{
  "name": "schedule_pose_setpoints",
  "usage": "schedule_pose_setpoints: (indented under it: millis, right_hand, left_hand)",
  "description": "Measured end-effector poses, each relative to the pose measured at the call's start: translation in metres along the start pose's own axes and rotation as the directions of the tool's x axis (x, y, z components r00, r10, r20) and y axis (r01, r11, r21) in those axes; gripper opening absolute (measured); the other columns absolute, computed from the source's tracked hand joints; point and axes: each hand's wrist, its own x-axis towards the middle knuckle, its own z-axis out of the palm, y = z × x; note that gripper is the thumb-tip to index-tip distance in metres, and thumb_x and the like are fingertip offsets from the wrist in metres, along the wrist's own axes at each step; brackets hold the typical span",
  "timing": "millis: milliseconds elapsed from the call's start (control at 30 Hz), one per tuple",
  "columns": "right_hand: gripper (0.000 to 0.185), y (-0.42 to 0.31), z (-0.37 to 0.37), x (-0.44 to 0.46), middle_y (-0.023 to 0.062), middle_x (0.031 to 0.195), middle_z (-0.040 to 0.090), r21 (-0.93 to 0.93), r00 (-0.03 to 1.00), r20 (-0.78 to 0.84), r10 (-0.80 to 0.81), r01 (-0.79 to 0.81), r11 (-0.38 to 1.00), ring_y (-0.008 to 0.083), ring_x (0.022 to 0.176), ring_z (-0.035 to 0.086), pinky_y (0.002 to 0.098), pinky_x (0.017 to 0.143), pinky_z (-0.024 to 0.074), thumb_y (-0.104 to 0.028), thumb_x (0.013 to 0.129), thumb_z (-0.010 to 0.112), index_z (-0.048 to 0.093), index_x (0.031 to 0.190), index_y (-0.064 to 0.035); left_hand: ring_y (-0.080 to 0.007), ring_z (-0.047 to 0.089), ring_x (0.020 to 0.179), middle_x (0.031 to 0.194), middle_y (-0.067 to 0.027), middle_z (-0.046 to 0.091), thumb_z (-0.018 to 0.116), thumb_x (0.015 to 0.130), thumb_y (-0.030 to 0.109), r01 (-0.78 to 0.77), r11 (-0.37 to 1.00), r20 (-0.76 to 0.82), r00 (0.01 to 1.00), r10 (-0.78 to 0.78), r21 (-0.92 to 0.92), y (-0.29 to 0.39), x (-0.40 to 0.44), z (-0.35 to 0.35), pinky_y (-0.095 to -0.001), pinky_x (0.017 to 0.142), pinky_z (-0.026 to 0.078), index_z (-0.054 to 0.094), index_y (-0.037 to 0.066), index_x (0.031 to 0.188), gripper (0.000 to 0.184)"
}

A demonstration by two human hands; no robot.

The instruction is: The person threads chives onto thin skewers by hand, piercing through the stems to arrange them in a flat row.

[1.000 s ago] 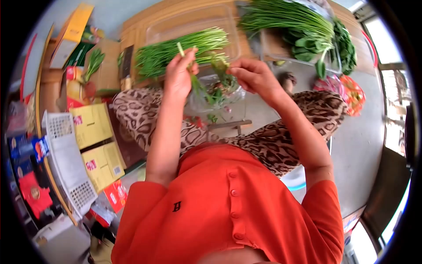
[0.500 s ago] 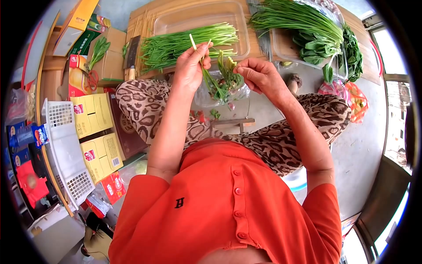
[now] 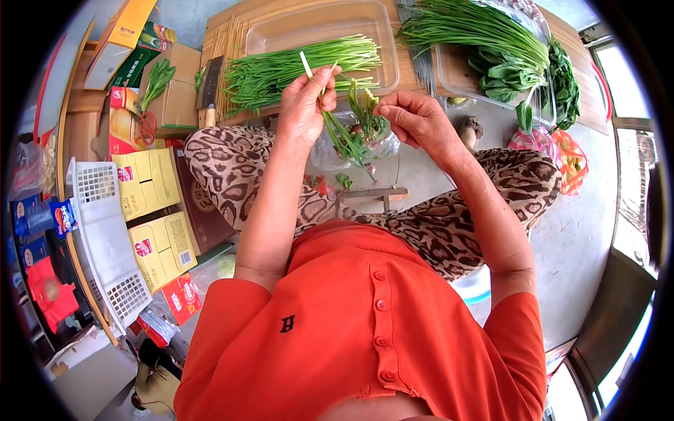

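Note:
My left hand [image 3: 302,107] is closed around a few green stalks [image 3: 342,140]; their pale ends stick up above the fingers and their leaves hang down. Beside it, my right hand [image 3: 414,118] pinches the edge of a leafy green piece [image 3: 366,109] at its fingertips. Below both hands lies a clear plastic bag [image 3: 326,153] with plant scraps in it. Just beyond my left hand, a pile of long green stems [image 3: 298,70] lies across a clear plastic tray [image 3: 316,27].
A knife [image 3: 210,88] lies left of the stems. On the right, a second tray [image 3: 449,77] carries long greens [image 3: 484,35] and leafy vegetables [image 3: 502,74]. A small wooden stool [image 3: 375,195] stands between my legs; a white basket [image 3: 105,242] is at the left.
The view has shifted slightly since the first frame. The stalks in my left hand now hang more to the right, while both hands keep nearly the same pose.

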Motion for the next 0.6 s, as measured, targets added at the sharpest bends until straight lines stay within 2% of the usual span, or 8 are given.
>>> schedule_pose_setpoints:
  millis: [600]
  right_hand:
    - [0.019, 0.0034, -0.0003, 0.0006, -0.0070, 0.057, 0.045, -0.029, 1.000, -0.014, -0.008, 0.007, 1.000, 0.0007, 0.048, 0.036, 0.0179, 0.042, 0.0268, -0.022, 0.095, 0.055, 0.063, 0.097, -0.0055]
  left_hand:
    - [-0.0084, 0.044, 0.057, 0.077, -0.0028, 0.056, 0.062, 0.089, 0.016, 0.010, 1.000, 0.034, 0.999, -0.009, -0.022, -0.0016, -0.0004, -0.0023, -0.0219, 0.051, 0.035, 0.062, -0.003, 0.100, 0.022]
